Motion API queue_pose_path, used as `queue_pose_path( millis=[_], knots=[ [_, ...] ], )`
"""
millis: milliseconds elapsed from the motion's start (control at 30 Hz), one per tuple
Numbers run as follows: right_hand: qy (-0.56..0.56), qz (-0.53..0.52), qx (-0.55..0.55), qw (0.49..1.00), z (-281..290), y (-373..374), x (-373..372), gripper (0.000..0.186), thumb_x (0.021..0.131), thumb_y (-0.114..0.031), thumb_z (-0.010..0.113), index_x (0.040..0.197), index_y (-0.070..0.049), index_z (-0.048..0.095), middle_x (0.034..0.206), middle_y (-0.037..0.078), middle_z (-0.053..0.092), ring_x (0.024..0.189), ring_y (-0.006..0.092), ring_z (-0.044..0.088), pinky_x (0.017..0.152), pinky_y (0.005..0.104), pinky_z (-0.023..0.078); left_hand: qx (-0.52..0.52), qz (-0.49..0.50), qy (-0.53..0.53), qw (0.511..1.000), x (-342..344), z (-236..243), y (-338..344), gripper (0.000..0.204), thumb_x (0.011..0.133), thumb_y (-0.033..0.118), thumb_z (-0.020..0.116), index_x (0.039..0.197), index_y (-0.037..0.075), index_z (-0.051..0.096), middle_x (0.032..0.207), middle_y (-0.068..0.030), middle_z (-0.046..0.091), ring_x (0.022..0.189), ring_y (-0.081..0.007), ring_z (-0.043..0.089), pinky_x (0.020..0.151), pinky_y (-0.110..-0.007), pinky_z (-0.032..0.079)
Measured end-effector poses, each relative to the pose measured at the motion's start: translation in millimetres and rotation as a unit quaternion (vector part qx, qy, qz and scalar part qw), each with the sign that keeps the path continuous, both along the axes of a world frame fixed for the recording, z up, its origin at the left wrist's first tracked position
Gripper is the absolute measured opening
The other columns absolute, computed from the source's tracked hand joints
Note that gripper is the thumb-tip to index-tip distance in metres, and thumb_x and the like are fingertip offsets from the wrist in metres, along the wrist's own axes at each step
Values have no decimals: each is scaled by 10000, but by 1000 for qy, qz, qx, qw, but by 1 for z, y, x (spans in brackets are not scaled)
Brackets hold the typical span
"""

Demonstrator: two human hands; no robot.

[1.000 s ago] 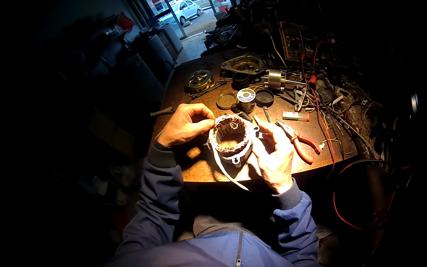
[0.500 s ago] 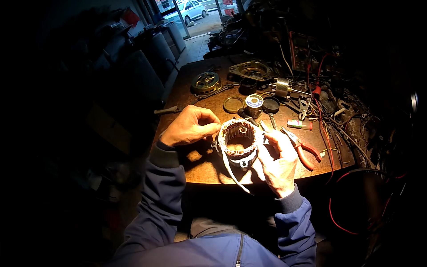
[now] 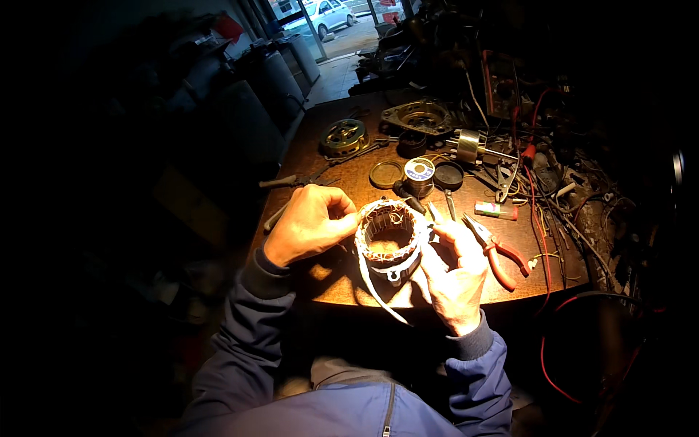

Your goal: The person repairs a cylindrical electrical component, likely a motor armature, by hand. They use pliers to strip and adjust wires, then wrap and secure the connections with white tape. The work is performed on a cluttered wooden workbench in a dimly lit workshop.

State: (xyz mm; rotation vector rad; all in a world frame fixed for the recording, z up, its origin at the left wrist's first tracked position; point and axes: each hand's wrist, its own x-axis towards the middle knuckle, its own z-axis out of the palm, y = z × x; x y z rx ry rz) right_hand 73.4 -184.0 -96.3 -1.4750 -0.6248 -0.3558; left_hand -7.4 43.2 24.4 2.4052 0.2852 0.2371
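A ring-shaped motor stator (image 3: 387,253) with a metal mounting lug and lacing around its copper windings sits near the bench's front edge. A thick white cord (image 3: 375,291) hangs down its left front. At the left rim my left hand (image 3: 309,226) is closed in a pinch; what lies between the fingertips is too small to make out. My right hand (image 3: 455,277) grips the stator's right side, fingers curled at it. Red-handled pliers (image 3: 499,258) lie just right of that hand, a spool of wire (image 3: 419,175) behind the stator.
On the wooden bench (image 3: 328,291) are round metal housings (image 3: 342,135), a rotor (image 3: 468,146), shallow round lids (image 3: 386,173), a red-labelled tube (image 3: 495,210) and a multimeter (image 3: 501,84). Tangled cables (image 3: 575,218) crowd the right side. A doorway at the back shows a parked car (image 3: 328,14).
The scene has shifted slightly right and, mostly, down in the picture. Both hands remain at the stator, with little visible change in their grip.
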Motion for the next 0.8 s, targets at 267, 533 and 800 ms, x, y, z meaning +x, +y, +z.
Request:
queue_pose_path(
  millis=[267, 533, 800],
  knots=[
    [23, 44, 30, 998, 6, -6, -1, 292, 865, -18, 800, 1140, 37, 719, 1101, 193, 746, 942, 294, 751, 844, 376, 607, 21, 25, 83, 996, 12, 21, -10, 212, 874, 165, 736, 841, -43, 762, 714, -62, 746, 645, -91, 674, 613, -266, 524],
    [36, 58, 26, 997, 7, -10, -1, 290, 879, 0, 776, 1158, 54, 718, 1100, 169, 747, 957, 251, 758, 869, 346, 611, -48, 46, 125, 990, 13, 24, -9, 167, 934, 134, 719, 842, -4, 698, 726, -21, 678, 579, -78, 607, 528, -245, 461],
    [41, 56, 22, 997, 10, -15, 1, 297, 885, -11, 773, 1170, 53, 720, 1114, 174, 753, 957, 257, 759, 862, 349, 614, -85, 78, 133, 984, 14, 10, -16, 165, 936, 155, 689, 836, 29, 653, 725, -4, 643, 604, -66, 557, 548, -245, 431]
  ],
)
